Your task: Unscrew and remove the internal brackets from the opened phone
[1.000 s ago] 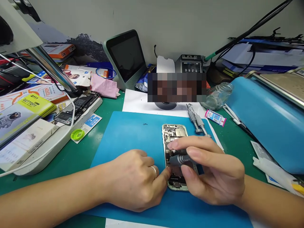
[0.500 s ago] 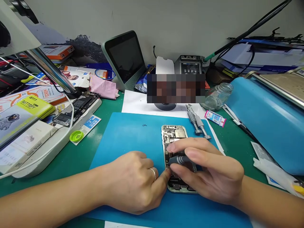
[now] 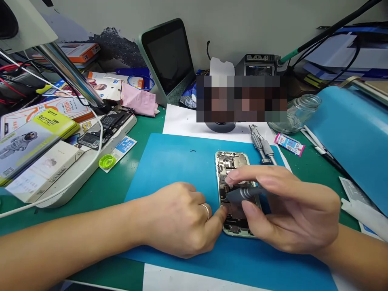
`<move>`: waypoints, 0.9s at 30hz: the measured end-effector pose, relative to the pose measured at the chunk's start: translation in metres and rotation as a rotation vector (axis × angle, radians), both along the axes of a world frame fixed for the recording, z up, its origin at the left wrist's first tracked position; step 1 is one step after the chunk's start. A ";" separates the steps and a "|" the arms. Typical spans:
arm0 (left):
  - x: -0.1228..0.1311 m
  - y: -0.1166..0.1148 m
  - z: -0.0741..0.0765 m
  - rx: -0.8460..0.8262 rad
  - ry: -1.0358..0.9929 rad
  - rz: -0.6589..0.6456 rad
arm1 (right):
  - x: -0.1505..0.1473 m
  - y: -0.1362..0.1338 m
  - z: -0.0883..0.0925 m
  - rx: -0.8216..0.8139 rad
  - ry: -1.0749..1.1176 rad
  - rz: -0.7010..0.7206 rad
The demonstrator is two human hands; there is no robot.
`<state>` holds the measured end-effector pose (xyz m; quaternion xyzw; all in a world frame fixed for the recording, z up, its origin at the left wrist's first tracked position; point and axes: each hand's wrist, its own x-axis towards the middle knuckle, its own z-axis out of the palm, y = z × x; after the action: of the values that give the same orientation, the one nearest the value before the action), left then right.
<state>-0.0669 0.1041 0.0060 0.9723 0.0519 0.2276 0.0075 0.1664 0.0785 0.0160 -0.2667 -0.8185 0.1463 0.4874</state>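
An opened smartphone [image 3: 233, 161] with bare inner parts lies on a blue mat [image 3: 169, 161]. My left hand [image 3: 184, 222], wearing a ring, is curled closed beside it, and its index fingertip presses the phone's left edge. The other fingers of that hand are mostly hidden. My right hand [image 3: 294, 206] holds a dark grey ringed screwdriver [image 3: 241, 195] at a low slant between thumb and fingers. Its narrow end points left, at the phone's inner left side; the exact tip contact is too small to tell. The hand covers the phone's right side.
Two metal screwdrivers [image 3: 263, 146] lie behind the phone, near a small packet [image 3: 289, 144] and a glass jar [image 3: 304, 113]. A green cap [image 3: 107, 161], boxes [image 3: 45, 169] and another opened phone [image 3: 109, 125] are on the left. A screen device [image 3: 168, 56] stands behind.
The view has shifted, moving everything right and slightly up. My right hand has drawn back a little, showing more of the screwdriver, which lies flatter. My left fingertip stays on the phone's edge.
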 end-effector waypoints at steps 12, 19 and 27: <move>0.000 0.001 0.000 -0.001 0.000 0.005 | -0.004 0.000 -0.009 -0.073 0.017 0.018; 0.000 0.001 0.000 0.003 0.002 0.001 | -0.002 -0.002 -0.007 -0.094 0.035 0.026; 0.002 0.001 0.003 -0.024 -0.040 0.011 | -0.007 0.001 -0.002 -0.141 0.124 -0.021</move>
<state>-0.0651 0.1050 0.0093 0.9671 0.0596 0.2466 0.0191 0.1595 0.0795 0.0141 -0.2995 -0.7716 0.2144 0.5187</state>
